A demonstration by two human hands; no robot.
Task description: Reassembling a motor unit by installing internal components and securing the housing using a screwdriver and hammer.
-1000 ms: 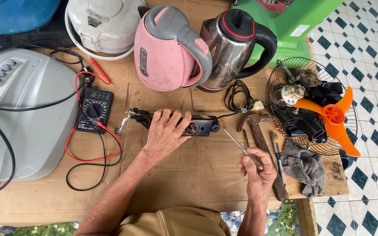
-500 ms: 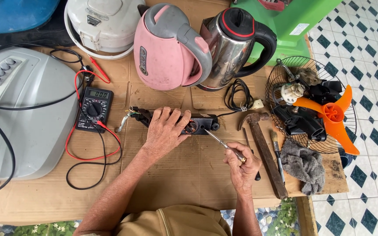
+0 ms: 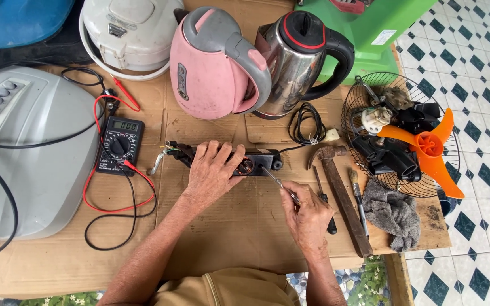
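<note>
My left hand [image 3: 214,170] presses down on a long black electrical part [image 3: 256,162] that lies across the cardboard-covered table [image 3: 222,238]; bare wire ends stick out at its left end. My right hand [image 3: 308,218] grips a thin metal screwdriver [image 3: 278,182], whose tip points up-left and touches the black part near a round opening just right of my left fingers.
A digital multimeter [image 3: 119,145] with red and black leads lies to the left. A pink kettle [image 3: 214,62] and a steel kettle [image 3: 299,59] stand behind. To the right are a hammer [image 3: 341,198], a small brush [image 3: 358,201], a grey rag [image 3: 392,212] and a fan guard [image 3: 364,93] holding an orange blade [image 3: 426,147].
My right hand has moved left and up from beside the hammer, bringing the screwdriver tip onto the black part. My left hand has stayed on the part.
</note>
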